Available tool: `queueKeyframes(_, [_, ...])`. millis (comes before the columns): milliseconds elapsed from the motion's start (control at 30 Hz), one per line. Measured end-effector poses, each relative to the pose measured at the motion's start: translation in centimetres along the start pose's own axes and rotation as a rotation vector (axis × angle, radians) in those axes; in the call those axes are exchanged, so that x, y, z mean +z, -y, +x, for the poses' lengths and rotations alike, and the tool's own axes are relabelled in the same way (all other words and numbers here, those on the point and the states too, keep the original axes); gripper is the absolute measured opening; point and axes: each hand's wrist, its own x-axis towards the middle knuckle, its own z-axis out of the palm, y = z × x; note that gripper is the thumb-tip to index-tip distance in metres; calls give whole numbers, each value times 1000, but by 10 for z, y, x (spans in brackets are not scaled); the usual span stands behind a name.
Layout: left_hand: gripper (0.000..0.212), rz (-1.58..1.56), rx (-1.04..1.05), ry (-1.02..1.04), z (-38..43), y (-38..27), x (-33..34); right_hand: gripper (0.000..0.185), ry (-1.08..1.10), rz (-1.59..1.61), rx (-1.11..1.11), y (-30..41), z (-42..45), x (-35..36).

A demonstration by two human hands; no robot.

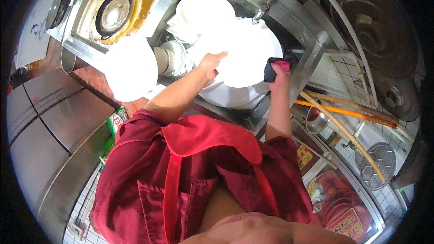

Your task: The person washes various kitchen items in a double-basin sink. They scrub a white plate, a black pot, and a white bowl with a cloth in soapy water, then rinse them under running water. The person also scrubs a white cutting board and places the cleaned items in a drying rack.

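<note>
My left hand [212, 64] grips the left edge of a large white plate [252, 54] tilted over a metal sink [313, 54]. In my right hand [280, 76] is a dark and pink cloth [278, 69], held at the plate's right edge. A metal faucet [261, 12] reaches over the far edge of the plate. More white dishes [234, 98] lie underneath, and a round white plate [205, 8] rests behind on the left. Glare hides the surfaces of the white dishes.
Left of the sink stand stacked white bowls [173, 57] and a bright white round dish [130, 69]. A black two-handled pan [114, 13] sits in the basin at the upper left. Long poles [346, 135] lean at the right, near a metal pot [317, 120].
</note>
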Motion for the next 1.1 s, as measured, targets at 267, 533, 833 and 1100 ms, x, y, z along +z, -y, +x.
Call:
queueKeyframes(267, [37,585,346,-137,39,-35,7,26,-186,107,-159,3,-27,16])
queueKeyframes(533, [44,1966,1411,-72,-29,-19,7,9,-214,242,96,-31,0,-33])
queueKeyframes(833, [46,2048,940,492,-81,-4,21,15,-149,221,179,-21,2,-13])
queueKeyframes(1100, [36,1303,928,621,-95,-22,18,39,-49,54,201,4,-7,33])
